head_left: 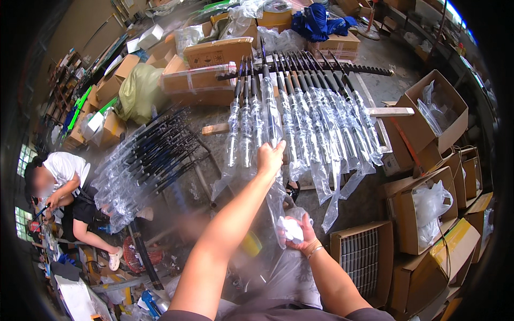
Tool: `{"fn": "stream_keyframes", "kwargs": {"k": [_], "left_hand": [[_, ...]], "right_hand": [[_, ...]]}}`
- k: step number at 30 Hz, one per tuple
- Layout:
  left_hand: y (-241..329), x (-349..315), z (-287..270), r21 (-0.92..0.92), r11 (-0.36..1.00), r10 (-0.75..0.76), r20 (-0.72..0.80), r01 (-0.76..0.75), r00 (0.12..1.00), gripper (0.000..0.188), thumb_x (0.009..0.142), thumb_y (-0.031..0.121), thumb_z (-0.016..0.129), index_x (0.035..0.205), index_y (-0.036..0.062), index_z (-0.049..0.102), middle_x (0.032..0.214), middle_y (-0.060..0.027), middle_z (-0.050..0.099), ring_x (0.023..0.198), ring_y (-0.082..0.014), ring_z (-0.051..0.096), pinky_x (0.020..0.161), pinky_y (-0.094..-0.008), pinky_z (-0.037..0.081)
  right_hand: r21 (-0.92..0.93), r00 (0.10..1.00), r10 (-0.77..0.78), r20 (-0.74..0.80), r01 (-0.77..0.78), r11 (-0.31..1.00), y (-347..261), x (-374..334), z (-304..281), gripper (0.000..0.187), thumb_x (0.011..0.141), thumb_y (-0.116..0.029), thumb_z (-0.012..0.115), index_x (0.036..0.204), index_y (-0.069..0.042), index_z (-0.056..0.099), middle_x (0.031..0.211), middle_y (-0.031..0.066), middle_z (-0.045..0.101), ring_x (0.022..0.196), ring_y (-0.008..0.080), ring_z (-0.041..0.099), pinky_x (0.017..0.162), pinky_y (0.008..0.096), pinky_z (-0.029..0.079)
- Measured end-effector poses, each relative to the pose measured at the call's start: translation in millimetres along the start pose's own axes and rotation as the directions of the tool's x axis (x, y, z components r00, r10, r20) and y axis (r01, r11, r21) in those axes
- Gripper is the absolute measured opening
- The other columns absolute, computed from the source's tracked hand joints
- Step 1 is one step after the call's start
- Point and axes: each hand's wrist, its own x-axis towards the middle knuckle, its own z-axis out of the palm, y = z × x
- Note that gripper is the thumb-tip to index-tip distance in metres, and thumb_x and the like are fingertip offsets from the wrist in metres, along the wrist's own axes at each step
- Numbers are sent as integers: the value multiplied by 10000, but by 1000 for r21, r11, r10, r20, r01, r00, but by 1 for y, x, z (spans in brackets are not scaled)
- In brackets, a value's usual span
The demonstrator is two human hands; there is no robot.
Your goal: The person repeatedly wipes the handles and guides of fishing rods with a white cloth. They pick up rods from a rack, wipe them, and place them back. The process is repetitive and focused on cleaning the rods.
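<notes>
Fishing rods (pixel 321 115) with dark upper ends lie side by side in front of me, their near parts in clear plastic sleeves. My left hand (pixel 270 159) reaches into the row and is closed around one sleeved fishing rod (pixel 271 109), whose tip stands out beyond the others. Its plastic sleeve (pixel 276 206) hangs down below the hand. Close to my body, my right hand (pixel 304 235) holds a white crumpled cloth (pixel 290 230) in its palm, fingers curled around it, beside the sleeve's lower end.
A second bundle of sleeved rods (pixel 144 160) lies to the left. Further left a co-worker (pixel 67 184) sits handling a rod. Cardboard boxes (pixel 423 208) stand along the right, one holding dark rods (pixel 360 262). A wooden bar (pixel 393 112) sticks out at the rack's right.
</notes>
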Motion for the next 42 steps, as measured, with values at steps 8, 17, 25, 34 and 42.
{"fn": "stream_keyframes", "kwargs": {"k": [8,17,25,34,42], "left_hand": [[-43,75,27,319,944,-61,-96,89,993,420,807,389,675,811,-31,653,839,-212,678,806,-331,677,703,-410,512],[-32,79,38,479,852,-170,-124,209,978,479,800,439,672,902,-28,661,966,-241,663,952,-393,639,823,-455,491],[-10,66,44,593,789,-73,-169,161,983,558,847,342,576,1138,-109,424,1084,-327,590,1013,-412,605,875,-446,481],[17,55,37,841,540,-39,29,-3,999,408,901,173,441,1172,-131,414,1078,-322,596,1029,-399,608,883,-429,499],[26,49,38,914,401,3,64,-60,998,375,921,69,385,1211,-169,395,1083,-319,592,985,-367,638,836,-390,537]], "right_hand": [[61,1000,-13,26,11,998,-3,-3,1,693,787,-649,566,1191,-86,565,1178,120,585,1028,335,550,794,473,452],[33,1000,-2,8,1,999,-2,1,12,700,760,-659,590,1158,-83,560,1135,128,557,966,310,520,781,458,442],[68,1000,0,19,-2,998,-2,2,11,700,765,-662,581,1162,-86,555,1138,130,554,961,299,511,790,446,428],[60,999,30,44,-33,998,0,6,12,697,791,-669,537,1177,-89,549,1142,117,555,957,299,510,787,446,431],[34,997,31,72,-34,999,-2,6,11,700,796,-666,529,1199,-94,546,1161,126,550,971,310,509,796,460,433]]}}
